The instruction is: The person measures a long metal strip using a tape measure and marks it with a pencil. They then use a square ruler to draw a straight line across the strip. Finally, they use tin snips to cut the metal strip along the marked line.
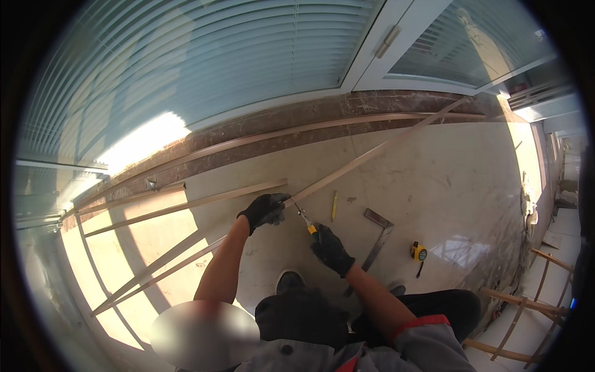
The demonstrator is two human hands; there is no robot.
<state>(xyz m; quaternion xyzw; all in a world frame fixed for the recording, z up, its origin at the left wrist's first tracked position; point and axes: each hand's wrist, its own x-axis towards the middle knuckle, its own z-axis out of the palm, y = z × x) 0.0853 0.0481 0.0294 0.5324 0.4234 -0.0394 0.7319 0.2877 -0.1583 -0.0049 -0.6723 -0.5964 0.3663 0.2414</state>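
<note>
My left hand (265, 211), in a dark glove, is closed around a long thin brown strip (353, 162), which slants from the far right down to the near left. In my right hand (332, 249), also gloved, are yellow-handled snips (305, 218). The metal jaws meet the strip just right of my left fingers; how far they have cut in is too small to tell. A slim yellow stick (334, 206) lies right of the snips. Beyond it on the floor is a try square (379, 235) with a long metal blade.
A yellow and black tape measure (419, 251) lies right of the square. More brown strips (204, 201) lie on the left and along the wall base. Windows with blinds (235, 56) rise at the far side. A wooden lattice (524, 302) stands at the right.
</note>
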